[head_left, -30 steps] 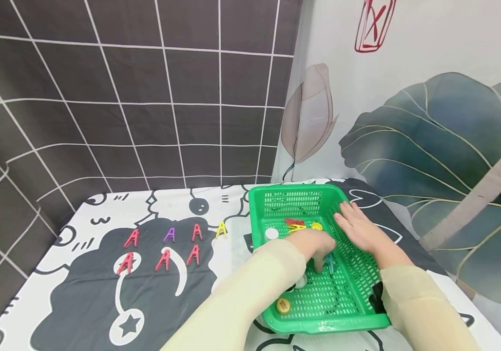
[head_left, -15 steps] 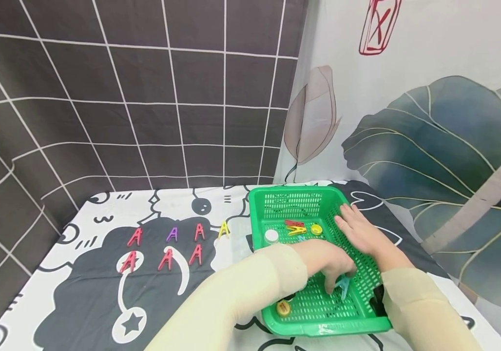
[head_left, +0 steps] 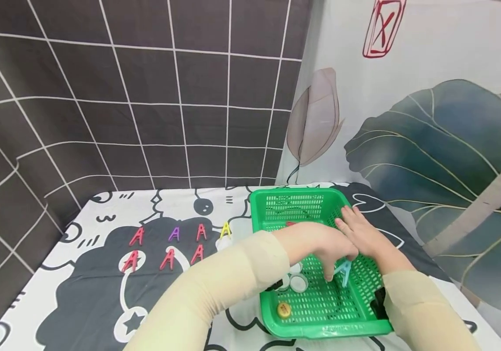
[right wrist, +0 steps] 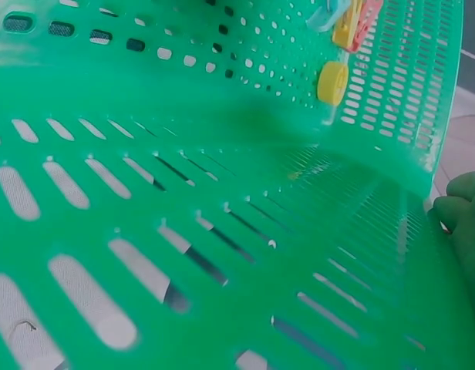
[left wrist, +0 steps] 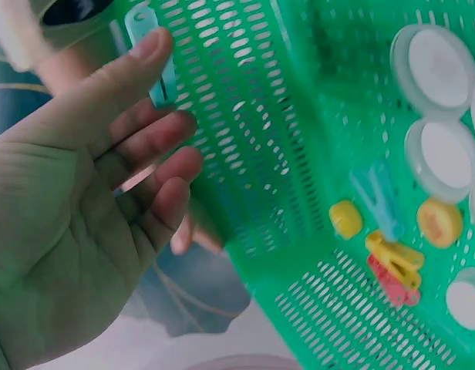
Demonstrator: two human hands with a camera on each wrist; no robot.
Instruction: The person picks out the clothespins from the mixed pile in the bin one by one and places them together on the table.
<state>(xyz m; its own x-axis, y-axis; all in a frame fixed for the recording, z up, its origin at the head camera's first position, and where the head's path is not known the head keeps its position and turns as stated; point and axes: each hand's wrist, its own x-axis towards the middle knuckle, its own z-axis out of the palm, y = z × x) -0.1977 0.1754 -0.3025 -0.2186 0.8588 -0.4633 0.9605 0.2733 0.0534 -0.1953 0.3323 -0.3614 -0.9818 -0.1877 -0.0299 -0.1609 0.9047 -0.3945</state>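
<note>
My left hand [head_left: 320, 243] is above the inside of a green perforated plastic basket [head_left: 329, 332]. Thumb and index finger pinch a light blue clothespin [left wrist: 165, 81], which also shows below the hand in the head view. My right hand [head_left: 361, 236] rests with extended fingers on the basket's right side rim. Inside the basket lie another blue clothespin [left wrist: 376, 200], a yellow clothespin [left wrist: 395, 259] and a red clothespin [left wrist: 390, 284]. Several white round lids [head_left: 298, 282] and a yellow cap [head_left: 283, 310] lie there too. My left forearm hides part of the contents.
To the left on the patterned cloth stand out several red clothespins [head_left: 136, 236] in two rows, with a purple clothespin [head_left: 174, 234] and a yellow clothespin [head_left: 225, 230] in the back row. A dark gridded curtain [head_left: 145, 97] hangs behind.
My left hand has moved rightward across the basket with the blue clothespin, then slightly up toward the right hand. The right hand stays on the rim.
</note>
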